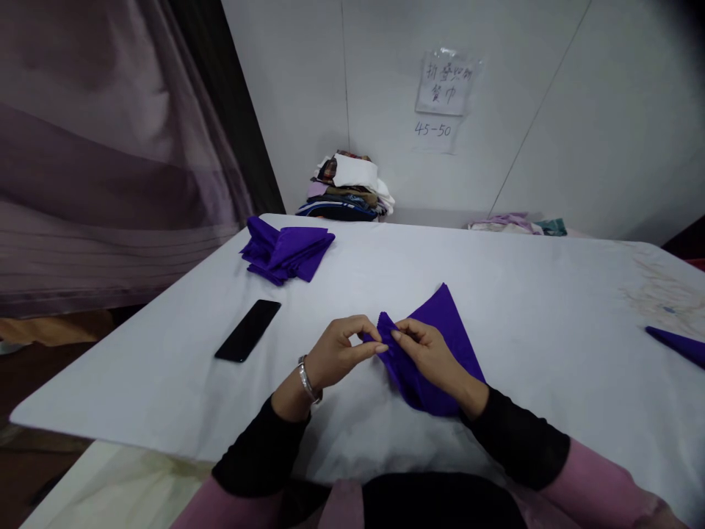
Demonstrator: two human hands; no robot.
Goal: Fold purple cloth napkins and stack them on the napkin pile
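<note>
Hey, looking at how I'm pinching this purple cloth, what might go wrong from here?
Both hands, left hand and right hand, pinch just one corner of the purple napkin; a loose grip may let the fold spring open. The right forearm rests on the cloth and might drag it. The phone lies near the table edge.

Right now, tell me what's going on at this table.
A person seated at a white table is working a purple cloth napkin with both bare hands. The left hand and right hand pinch a fold at the napkin's left corner, fingertips nearly meeting. A pile of purple napkins sits further back on the left, with a black phone lying flat nearer the person. Mixed folded fabrics are stacked by the wall.
</note>
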